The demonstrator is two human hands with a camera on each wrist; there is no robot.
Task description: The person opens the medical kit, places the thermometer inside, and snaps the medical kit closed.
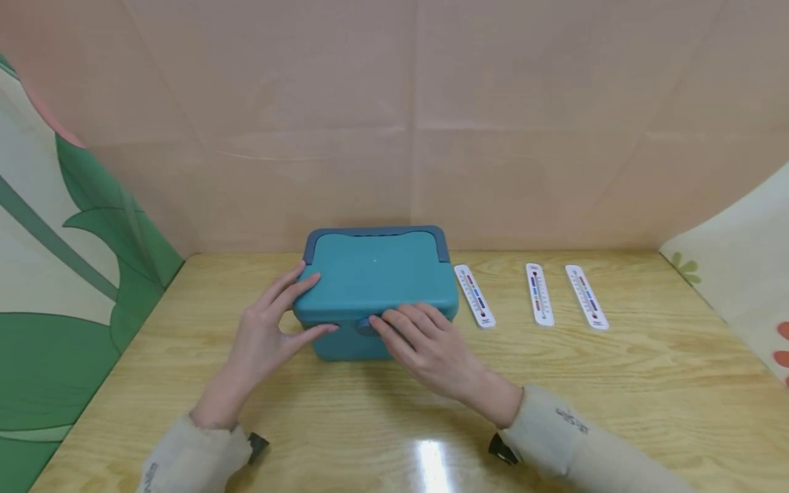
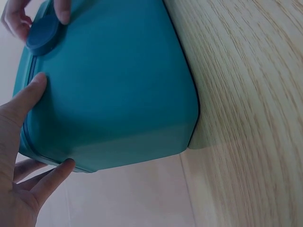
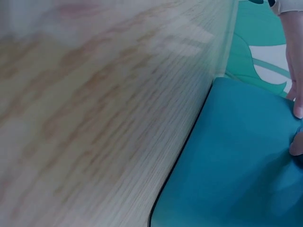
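Note:
A teal lidded box [image 1: 379, 274] with a blue-grey folding handle [image 1: 440, 243] stands on the table, its lid down. At its left front corner my left hand [image 1: 261, 335] grips it, thumb on the front face and fingers along the left side and lid edge. My right hand [image 1: 431, 352] is at the front middle, fingers over the lid's front edge. In the left wrist view its thumb and a finger pinch the rounded blue latch [image 2: 43, 35]. The right wrist view shows only part of the box's front [image 3: 222, 156] and some fingertips. The box's inside is hidden.
To the right of the box lie three white thermometers with coloured bands: one near the box [image 1: 474, 296], a middle one [image 1: 540, 294] and a far right one [image 1: 587, 296]. A pinkish cloth wall [image 1: 524, 137] rises behind the wooden table [image 1: 647, 383].

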